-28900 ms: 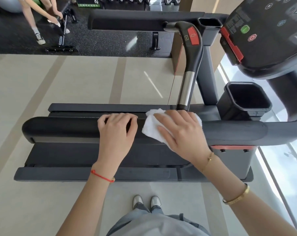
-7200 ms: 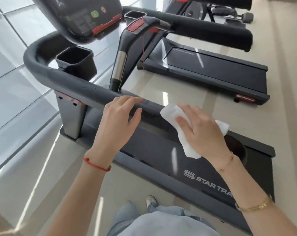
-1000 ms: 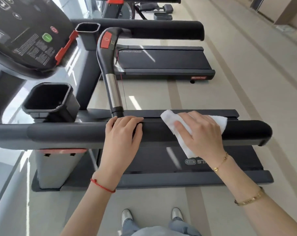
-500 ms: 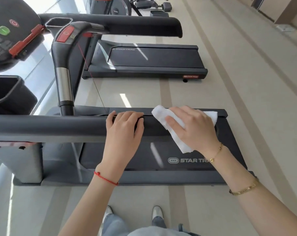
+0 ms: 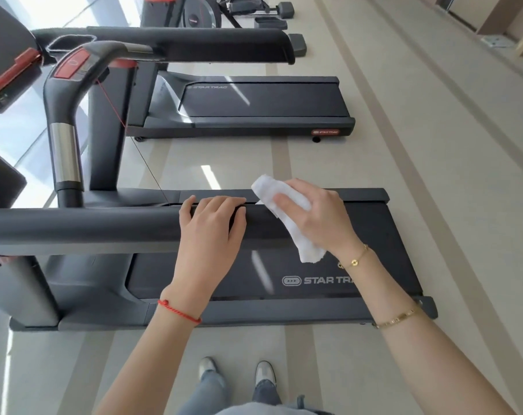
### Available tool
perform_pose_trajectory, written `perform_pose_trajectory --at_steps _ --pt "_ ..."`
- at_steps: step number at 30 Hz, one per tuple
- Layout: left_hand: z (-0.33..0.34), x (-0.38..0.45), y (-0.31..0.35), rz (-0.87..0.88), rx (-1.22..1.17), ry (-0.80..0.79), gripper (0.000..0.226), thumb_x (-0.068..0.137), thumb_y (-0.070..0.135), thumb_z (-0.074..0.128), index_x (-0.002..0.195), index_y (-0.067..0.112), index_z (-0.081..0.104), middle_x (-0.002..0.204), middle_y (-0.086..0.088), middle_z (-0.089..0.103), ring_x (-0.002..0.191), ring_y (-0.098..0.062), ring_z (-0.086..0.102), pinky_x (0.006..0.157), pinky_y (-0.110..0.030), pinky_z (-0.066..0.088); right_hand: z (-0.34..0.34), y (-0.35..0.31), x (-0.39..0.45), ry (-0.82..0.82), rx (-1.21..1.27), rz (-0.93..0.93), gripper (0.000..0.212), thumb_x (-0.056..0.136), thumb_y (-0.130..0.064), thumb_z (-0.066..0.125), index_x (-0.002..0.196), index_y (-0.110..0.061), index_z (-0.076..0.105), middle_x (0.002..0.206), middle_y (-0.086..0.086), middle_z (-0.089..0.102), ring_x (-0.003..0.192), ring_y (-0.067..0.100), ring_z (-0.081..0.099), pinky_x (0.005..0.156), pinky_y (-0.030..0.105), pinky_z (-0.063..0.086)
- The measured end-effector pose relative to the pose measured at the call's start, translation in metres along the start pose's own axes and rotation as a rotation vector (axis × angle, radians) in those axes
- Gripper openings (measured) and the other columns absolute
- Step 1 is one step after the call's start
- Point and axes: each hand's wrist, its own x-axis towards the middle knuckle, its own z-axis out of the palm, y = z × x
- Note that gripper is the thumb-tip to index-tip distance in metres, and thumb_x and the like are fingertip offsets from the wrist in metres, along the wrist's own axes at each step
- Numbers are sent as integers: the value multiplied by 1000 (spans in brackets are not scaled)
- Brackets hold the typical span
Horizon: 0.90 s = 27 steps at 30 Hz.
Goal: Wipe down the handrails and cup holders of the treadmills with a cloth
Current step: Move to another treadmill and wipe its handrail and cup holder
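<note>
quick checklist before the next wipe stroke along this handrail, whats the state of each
1. Cloth in hand: ok. The right hand presses the white cloth onto the handrail.
2. Steadying grip: ok. The left hand lies on the rail just left of the cloth, fingers curled over the top.
3. Path toward the console: not ok. The left hand sits in it and must shift first.
4. Rail's free end: cannot tell. The right hand and cloth cover it.
5. Red safety cord: ok. It hangs behind the rail, apart from both hands.
6. Footing: ok. Both shoes stand on the floor beside the deck.
</note>
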Motion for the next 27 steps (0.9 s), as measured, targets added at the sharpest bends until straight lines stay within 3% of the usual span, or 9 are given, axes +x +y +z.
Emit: perform_pose_trajectory --at_steps 4,8,10,13,15,18,22,24,27 --pt "0 0 -3 11 3 -3 24 101 23 48 114 19 67 109 4 69 104 -19 62 115 -46 27 6 6 -17 136 40 -96 30 94 -50 51 112 -30 64 101 -11 64 91 10 59 81 27 47" --pt "-1 2 -4 25 -7 -2 23 101 23 50 114 19 68 108 6 69 102 -18 62 114 -44 28 18 14 -41 271 -24 -205 34 96 -42 52 123 -24 60 117 -5 55 106 14 55 90 28 45" --pt "-1 1 -4 29 -7 -2 22 101 22 50 113 19 68 108 6 69 101 -18 61 114 -44 28 13 14 -33 247 35 -124 32 94 -49 50 115 -27 61 108 -11 58 98 7 56 83 22 44" --pt "-2 2 -3 34 -1 -4 22 101 22 50 113 19 68 106 6 69 100 -19 61 113 -44 29 -1 13 -10 101 280 66 31 89 -56 53 86 -27 62 75 -9 59 70 6 53 65 23 40" --pt "-2 2 -3 36 -3 -10 22 100 21 50 112 18 68 105 5 69 99 -20 60 112 -44 30 -5 14 -6 60 328 109 27 89 -53 55 83 -28 62 69 -9 58 66 7 51 63 24 40" --pt "-1 3 -1 31 -12 -14 22 101 21 50 112 17 68 106 4 69 98 -20 60 112 -43 30 3 16 -26 136 191 57 20 93 -47 54 105 -33 61 93 -13 62 86 6 57 78 26 47" --pt "0 3 0 33 -7 -15 23 101 21 49 113 17 68 106 4 69 97 -19 60 113 -43 28 18 20 -56 238 43 -100 36 95 -42 55 129 -30 54 126 -7 49 116 8 50 97 18 39" --pt "-1 3 0 37 -4 -16 23 101 21 49 113 17 68 106 4 69 97 -19 60 113 -42 27 10 22 -48 214 171 -23 29 93 -47 56 118 -33 58 114 -12 58 108 6 55 91 19 42" --pt "-2 3 -1 40 -7 -26 24 102 22 48 115 18 67 108 4 69 99 -18 60 114 -41 26 -8 24 -23 73 399 181 19 88 -54 56 89 -36 63 79 -13 63 74 6 57 69 20 43"
